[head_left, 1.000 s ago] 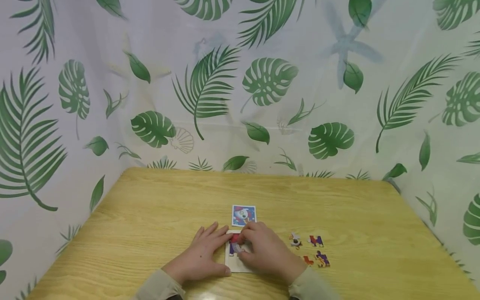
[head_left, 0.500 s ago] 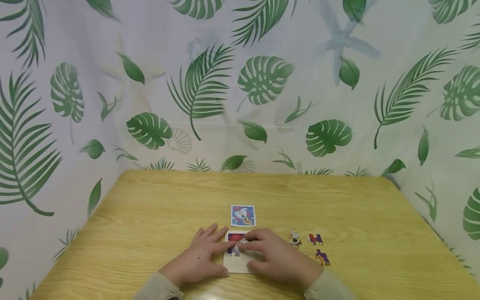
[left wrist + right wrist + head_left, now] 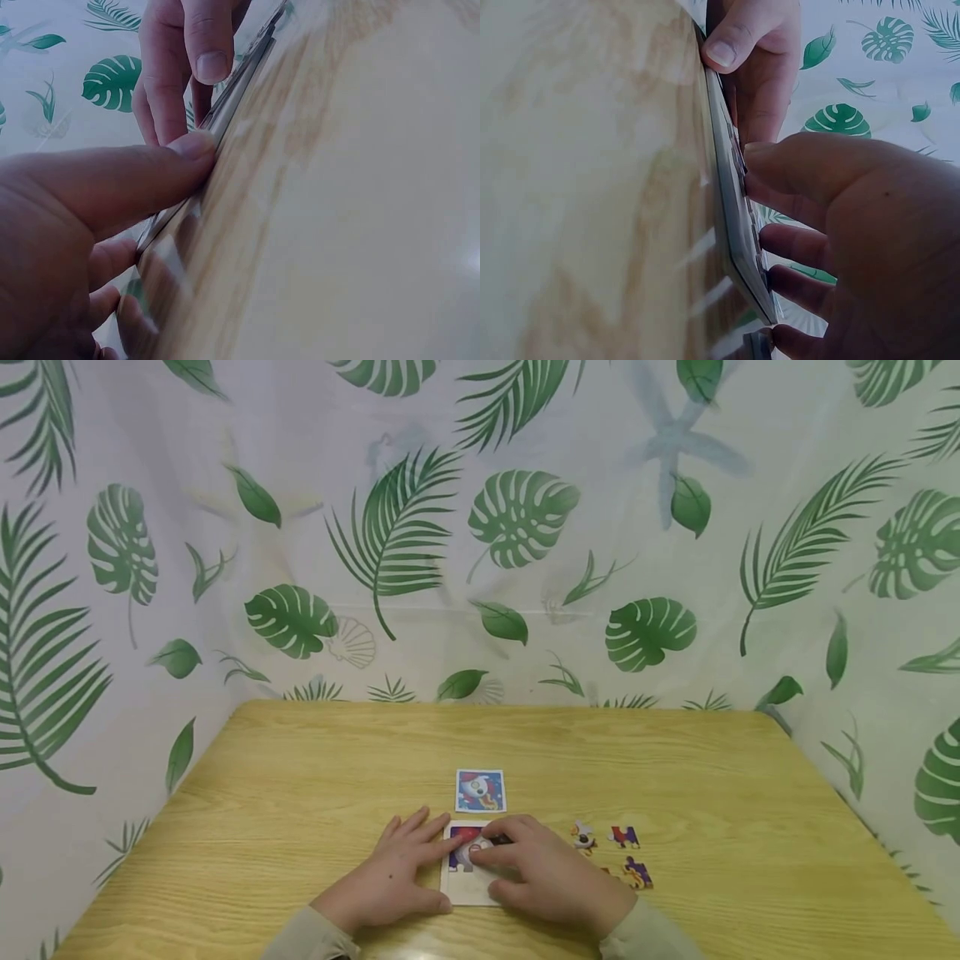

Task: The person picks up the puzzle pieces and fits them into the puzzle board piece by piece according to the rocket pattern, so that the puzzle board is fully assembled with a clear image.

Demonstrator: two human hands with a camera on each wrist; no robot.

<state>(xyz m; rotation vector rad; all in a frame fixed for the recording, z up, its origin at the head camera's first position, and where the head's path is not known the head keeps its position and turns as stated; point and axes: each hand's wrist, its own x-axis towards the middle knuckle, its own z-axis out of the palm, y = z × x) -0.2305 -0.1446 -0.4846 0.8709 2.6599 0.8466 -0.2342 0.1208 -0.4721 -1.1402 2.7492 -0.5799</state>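
Note:
A shallow white puzzle tray [image 3: 467, 892] lies between both hands, with joined jigsaw pieces [image 3: 460, 856] filling part of its upper half. My left hand [image 3: 393, 875] rests along its left side, the index finger reaching onto the pieces. In the left wrist view, the left thumb [image 3: 150, 176] touches the tray's edge. From the right, my right hand [image 3: 555, 870] presses its extended fingertips on the pieces and covers the tray's right part. The right wrist view shows the right thumb [image 3: 802, 161] at the tray's surface, with the other fingers spread along it.
Just beyond the tray lies a small picture card [image 3: 481, 791] showing a rocket. Right of the right hand are loose jigsaw pieces: a white one [image 3: 582, 836], a red and purple one [image 3: 624, 837] and an orange and purple one [image 3: 638, 872]. A leaf-patterned curtain [image 3: 420, 668] encloses the wooden table [image 3: 337, 760].
My right hand has released its pinch on a jigsaw piece, and its fingers have straightened onto the tray. The left index finger has moved in over the pieces. The head view has shifted slightly.

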